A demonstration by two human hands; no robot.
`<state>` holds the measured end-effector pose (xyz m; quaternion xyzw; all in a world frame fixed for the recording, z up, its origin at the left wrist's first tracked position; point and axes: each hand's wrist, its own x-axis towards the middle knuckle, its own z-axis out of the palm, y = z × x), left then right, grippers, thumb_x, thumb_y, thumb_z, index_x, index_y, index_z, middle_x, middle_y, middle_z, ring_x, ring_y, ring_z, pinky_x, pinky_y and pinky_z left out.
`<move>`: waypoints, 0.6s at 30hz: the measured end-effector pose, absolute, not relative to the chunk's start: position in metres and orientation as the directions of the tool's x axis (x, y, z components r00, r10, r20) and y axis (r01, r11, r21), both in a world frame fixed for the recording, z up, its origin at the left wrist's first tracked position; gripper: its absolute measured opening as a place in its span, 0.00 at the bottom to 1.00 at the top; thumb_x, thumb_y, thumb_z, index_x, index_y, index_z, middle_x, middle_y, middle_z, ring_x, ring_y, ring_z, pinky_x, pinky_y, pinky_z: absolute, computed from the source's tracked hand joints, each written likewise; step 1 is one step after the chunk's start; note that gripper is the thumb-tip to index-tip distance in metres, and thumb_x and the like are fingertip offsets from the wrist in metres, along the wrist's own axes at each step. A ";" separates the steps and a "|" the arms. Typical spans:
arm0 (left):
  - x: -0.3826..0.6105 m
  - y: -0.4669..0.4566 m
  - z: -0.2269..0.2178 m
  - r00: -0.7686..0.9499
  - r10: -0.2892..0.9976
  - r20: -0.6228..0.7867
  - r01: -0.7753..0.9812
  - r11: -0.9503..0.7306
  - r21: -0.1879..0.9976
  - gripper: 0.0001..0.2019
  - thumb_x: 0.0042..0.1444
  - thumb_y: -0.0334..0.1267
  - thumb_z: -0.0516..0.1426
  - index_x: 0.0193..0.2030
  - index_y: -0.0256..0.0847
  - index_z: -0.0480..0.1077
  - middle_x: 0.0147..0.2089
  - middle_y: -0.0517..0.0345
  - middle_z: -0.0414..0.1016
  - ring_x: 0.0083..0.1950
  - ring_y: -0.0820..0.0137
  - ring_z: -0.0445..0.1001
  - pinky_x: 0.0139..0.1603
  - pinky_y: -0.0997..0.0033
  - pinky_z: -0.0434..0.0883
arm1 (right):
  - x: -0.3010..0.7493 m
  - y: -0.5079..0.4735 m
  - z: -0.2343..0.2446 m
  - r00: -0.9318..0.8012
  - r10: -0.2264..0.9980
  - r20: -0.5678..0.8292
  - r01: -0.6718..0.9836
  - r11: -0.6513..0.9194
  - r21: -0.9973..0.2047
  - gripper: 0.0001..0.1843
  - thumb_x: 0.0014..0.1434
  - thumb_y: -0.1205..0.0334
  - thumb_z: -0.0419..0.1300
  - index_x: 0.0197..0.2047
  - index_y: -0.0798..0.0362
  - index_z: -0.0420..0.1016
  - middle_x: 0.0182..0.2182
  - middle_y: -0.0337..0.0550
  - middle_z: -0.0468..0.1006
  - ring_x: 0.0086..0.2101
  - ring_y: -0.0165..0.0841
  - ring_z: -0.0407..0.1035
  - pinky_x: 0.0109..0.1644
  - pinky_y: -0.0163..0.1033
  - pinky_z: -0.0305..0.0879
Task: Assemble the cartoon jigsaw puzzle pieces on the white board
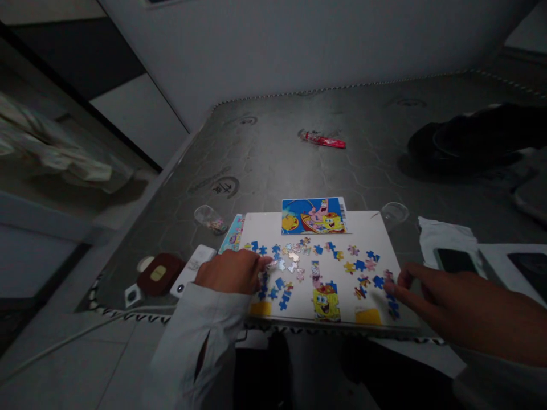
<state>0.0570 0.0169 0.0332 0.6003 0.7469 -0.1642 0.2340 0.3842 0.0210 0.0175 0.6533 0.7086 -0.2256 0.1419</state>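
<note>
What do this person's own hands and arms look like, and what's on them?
Both the left hand and right hand are gloveless. The left sleeve is long, pale grey, with a dark slit near the cuff. The right sleeve looks greyish, too dim for detail.

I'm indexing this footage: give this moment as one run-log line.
left hand: at loose puzzle pieces | right hand: at board, right side | joined section: near edge | picture card: far edge

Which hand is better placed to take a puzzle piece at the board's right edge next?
Probably the right hand: its fingertips are beside pieces there; the left hand is at the board's left.
</note>
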 end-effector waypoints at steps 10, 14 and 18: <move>0.059 0.017 0.037 -0.194 0.808 -0.556 0.970 0.244 0.016 0.21 0.58 0.62 0.54 0.34 0.52 0.82 0.38 0.53 0.84 0.42 0.57 0.80 0.37 0.64 0.72 | 0.384 0.023 0.013 -0.162 0.850 -0.501 0.982 0.087 -0.170 0.30 0.62 0.37 0.43 0.46 0.45 0.79 0.34 0.52 0.83 0.31 0.49 0.78 0.34 0.53 0.68; 0.061 0.018 0.039 -0.221 0.791 -0.570 0.963 0.268 -0.001 0.23 0.55 0.64 0.56 0.29 0.50 0.81 0.35 0.52 0.83 0.40 0.58 0.80 0.40 0.62 0.73 | 0.386 0.023 0.010 -0.158 0.860 -0.485 0.983 0.090 -0.161 0.32 0.61 0.34 0.42 0.45 0.44 0.79 0.33 0.51 0.83 0.30 0.49 0.78 0.33 0.54 0.69; 0.062 0.019 0.044 -0.259 0.812 -0.523 0.954 0.299 -0.009 0.26 0.58 0.65 0.52 0.30 0.50 0.82 0.38 0.52 0.83 0.41 0.57 0.80 0.42 0.59 0.73 | 0.383 0.023 0.012 -0.170 0.870 -0.463 0.978 0.091 -0.188 0.30 0.61 0.35 0.44 0.42 0.46 0.79 0.28 0.50 0.82 0.26 0.47 0.77 0.30 0.51 0.67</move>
